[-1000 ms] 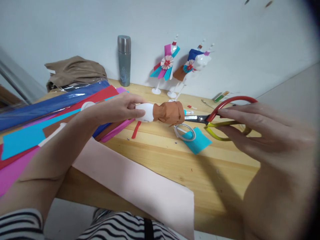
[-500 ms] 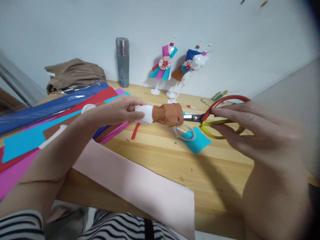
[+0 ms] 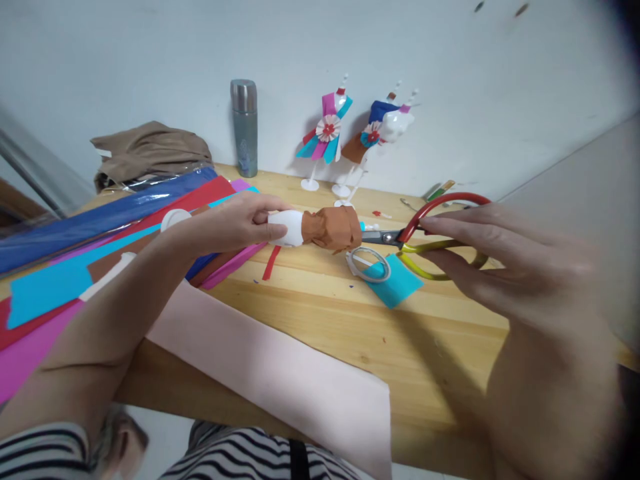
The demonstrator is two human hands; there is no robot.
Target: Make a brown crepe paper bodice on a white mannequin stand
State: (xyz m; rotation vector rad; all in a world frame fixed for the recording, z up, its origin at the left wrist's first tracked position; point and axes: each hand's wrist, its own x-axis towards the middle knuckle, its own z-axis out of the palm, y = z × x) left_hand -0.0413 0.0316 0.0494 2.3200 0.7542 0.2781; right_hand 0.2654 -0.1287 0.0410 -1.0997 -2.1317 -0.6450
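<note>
Between the fingers and thumb of my left hand (image 3: pixel 257 219) is the white rounded end of a figure (image 3: pixel 293 228), held sideways over the table. Brown crepe paper (image 3: pixel 334 228) wraps its other end. My right hand (image 3: pixel 480 247) grips the scissors (image 3: pixel 390 238) by their red and yellow handles. The blades point left, and their tips are hidden at the open edge of the brown paper. Below the blades lie a roll of tape (image 3: pixel 369 265) and a turquoise paper piece (image 3: pixel 397 283).
Coloured paper strips (image 3: pixel 50 287) and a brown cloth (image 3: pixel 155 153) are at the left. A pale pink sheet (image 3: pixel 280 367) crosses the front. A flask (image 3: pixel 245 130) and decorated figures on stands (image 3: pixel 327 130) stand by the wall.
The brown-wrapped end and the scissors have shifted slightly left. More of a small white and turquoise part shows above the blades. Both hands keep their hold.
</note>
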